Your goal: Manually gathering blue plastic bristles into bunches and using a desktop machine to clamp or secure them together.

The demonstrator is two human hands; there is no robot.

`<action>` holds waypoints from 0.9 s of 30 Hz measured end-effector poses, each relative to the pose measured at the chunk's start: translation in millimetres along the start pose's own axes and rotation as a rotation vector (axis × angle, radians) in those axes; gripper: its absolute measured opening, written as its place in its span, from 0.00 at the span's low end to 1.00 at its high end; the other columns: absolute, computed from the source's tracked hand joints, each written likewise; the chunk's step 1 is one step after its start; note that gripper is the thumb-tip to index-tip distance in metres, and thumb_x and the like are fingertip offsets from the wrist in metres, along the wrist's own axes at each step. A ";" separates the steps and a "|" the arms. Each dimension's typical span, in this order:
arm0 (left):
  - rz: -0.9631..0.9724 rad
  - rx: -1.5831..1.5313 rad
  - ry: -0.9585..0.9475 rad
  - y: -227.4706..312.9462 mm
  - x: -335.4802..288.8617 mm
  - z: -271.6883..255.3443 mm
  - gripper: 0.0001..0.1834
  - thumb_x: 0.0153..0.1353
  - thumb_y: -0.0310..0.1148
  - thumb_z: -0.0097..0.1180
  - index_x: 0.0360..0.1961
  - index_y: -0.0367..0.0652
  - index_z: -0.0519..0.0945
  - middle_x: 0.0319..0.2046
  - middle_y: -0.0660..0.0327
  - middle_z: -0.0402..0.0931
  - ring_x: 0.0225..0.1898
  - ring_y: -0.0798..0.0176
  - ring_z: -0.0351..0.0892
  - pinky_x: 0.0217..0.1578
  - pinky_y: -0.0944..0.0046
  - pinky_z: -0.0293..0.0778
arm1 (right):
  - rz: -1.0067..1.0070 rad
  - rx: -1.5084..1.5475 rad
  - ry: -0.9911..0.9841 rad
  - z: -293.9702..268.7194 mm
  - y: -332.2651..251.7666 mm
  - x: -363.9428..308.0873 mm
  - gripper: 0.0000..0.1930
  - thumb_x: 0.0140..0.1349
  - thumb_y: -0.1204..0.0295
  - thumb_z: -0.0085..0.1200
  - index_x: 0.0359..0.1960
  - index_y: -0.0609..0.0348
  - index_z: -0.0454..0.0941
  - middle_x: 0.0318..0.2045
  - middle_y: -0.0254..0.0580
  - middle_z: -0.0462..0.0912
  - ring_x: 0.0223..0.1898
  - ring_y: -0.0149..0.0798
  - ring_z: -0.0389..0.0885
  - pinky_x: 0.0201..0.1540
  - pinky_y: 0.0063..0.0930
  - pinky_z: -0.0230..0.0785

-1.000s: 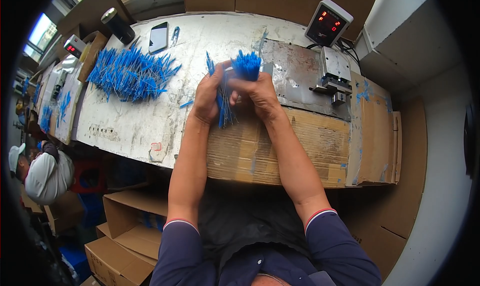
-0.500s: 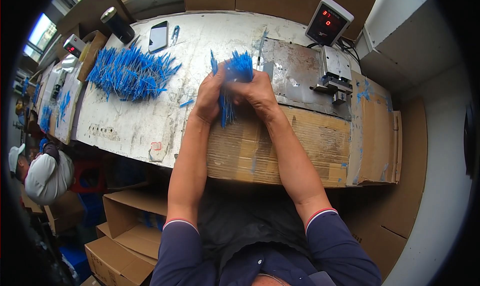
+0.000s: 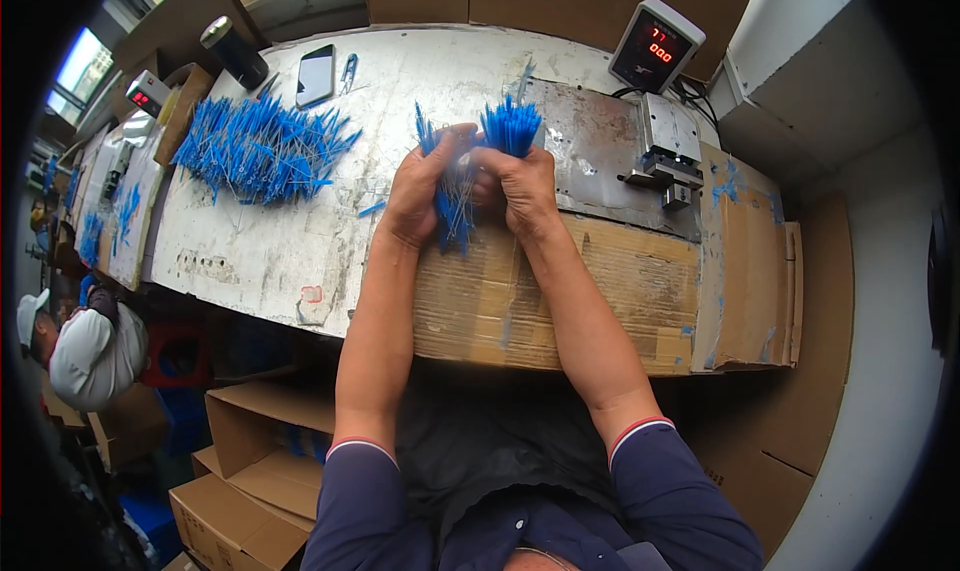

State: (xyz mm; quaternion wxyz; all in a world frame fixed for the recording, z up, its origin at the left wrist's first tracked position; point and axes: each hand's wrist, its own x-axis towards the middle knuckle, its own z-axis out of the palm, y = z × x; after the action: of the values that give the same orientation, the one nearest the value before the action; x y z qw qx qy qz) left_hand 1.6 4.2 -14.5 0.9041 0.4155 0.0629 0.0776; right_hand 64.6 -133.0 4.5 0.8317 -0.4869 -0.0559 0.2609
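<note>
Bundle [image 3: 510,128] clasped in the right hand [image 3: 527,183] has shifted away from the left hand [image 3: 411,193]. That one grips looser blue strands [image 3: 457,214].

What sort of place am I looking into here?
Probably a small factory workshop: a large pile of thin blue pieces lies on a worn white workbench, a metal fixture stands near a display with red lit digits, and another person is at the left.
</note>
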 end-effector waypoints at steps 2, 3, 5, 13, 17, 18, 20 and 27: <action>0.005 0.044 0.000 0.0 -2.0 1.5 0.24 0.73 0.39 0.56 0.64 0.35 0.72 0.48 0.54 0.81 0.36 0.63 0.86 0.35 0.63 0.87 | 0.002 0.028 0.018 -0.3 0.4 0.7 0.04 0.58 0.82 0.62 0.35 0.64 0.83 0.20 0.35 0.79 0.16 0.26 0.74 0.16 0.22 0.65; 0.008 0.096 -0.008 0.1 -3.0 1.4 0.26 0.70 0.36 0.60 0.64 0.34 0.71 0.49 0.55 0.80 0.37 0.63 0.86 0.37 0.63 0.87 | 0.002 0.057 0.035 1.7 -1.0 0.2 0.04 0.58 0.82 0.62 0.35 0.64 0.83 0.21 0.35 0.80 0.17 0.25 0.75 0.16 0.21 0.65; 0.011 0.148 -0.015 0.7 -4.7 1.4 0.28 0.66 0.32 0.64 0.64 0.34 0.71 0.49 0.55 0.80 0.37 0.63 0.86 0.38 0.64 0.86 | -0.030 0.063 0.087 7.5 -2.1 -0.9 0.04 0.58 0.81 0.62 0.34 0.64 0.83 0.21 0.35 0.80 0.17 0.25 0.74 0.15 0.20 0.65; -0.005 0.286 -0.002 4.0 -7.4 13.6 0.24 0.62 0.25 0.66 0.59 0.34 0.74 0.41 0.56 0.82 0.34 0.65 0.85 0.38 0.68 0.83 | -0.192 0.038 0.183 -10.9 8.0 12.7 0.04 0.59 0.79 0.63 0.36 0.65 0.84 0.25 0.38 0.84 0.15 0.23 0.69 0.16 0.19 0.62; 0.014 0.312 -0.014 7.0 -7.0 8.9 0.21 0.63 0.26 0.65 0.56 0.35 0.76 0.34 0.58 0.82 0.32 0.67 0.83 0.34 0.70 0.80 | -0.145 0.080 0.037 -6.8 2.1 7.4 0.06 0.59 0.77 0.65 0.38 0.65 0.85 0.32 0.45 0.89 0.16 0.24 0.71 0.19 0.18 0.62; 0.025 0.291 -0.003 5.8 -6.9 8.0 0.20 0.63 0.26 0.65 0.55 0.35 0.76 0.32 0.59 0.81 0.31 0.68 0.82 0.33 0.70 0.79 | -0.118 0.057 -0.034 -5.8 -1.6 5.0 0.07 0.59 0.77 0.65 0.38 0.65 0.85 0.34 0.47 0.90 0.17 0.24 0.73 0.19 0.18 0.63; 0.039 0.271 0.010 5.3 -7.4 5.0 0.19 0.64 0.26 0.64 0.54 0.35 0.76 0.31 0.60 0.81 0.30 0.69 0.81 0.31 0.71 0.78 | -0.070 0.041 -0.064 -5.4 -1.9 3.4 0.07 0.60 0.77 0.65 0.38 0.65 0.85 0.36 0.47 0.90 0.18 0.25 0.75 0.19 0.18 0.63; 0.008 0.271 -0.007 5.3 -7.8 2.7 0.17 0.64 0.27 0.65 0.52 0.36 0.77 0.33 0.60 0.81 0.29 0.70 0.80 0.30 0.72 0.77 | -0.028 -0.014 -0.070 -7.3 -6.9 3.2 0.07 0.60 0.76 0.66 0.37 0.65 0.84 0.38 0.48 0.90 0.22 0.28 0.80 0.21 0.19 0.66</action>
State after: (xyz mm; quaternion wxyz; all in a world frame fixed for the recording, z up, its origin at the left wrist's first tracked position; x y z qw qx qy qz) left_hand -6.1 4.1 -8.3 0.8395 0.5345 0.0678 0.0704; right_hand 72.5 -139.8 5.9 0.8295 -0.4824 -0.0936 0.2656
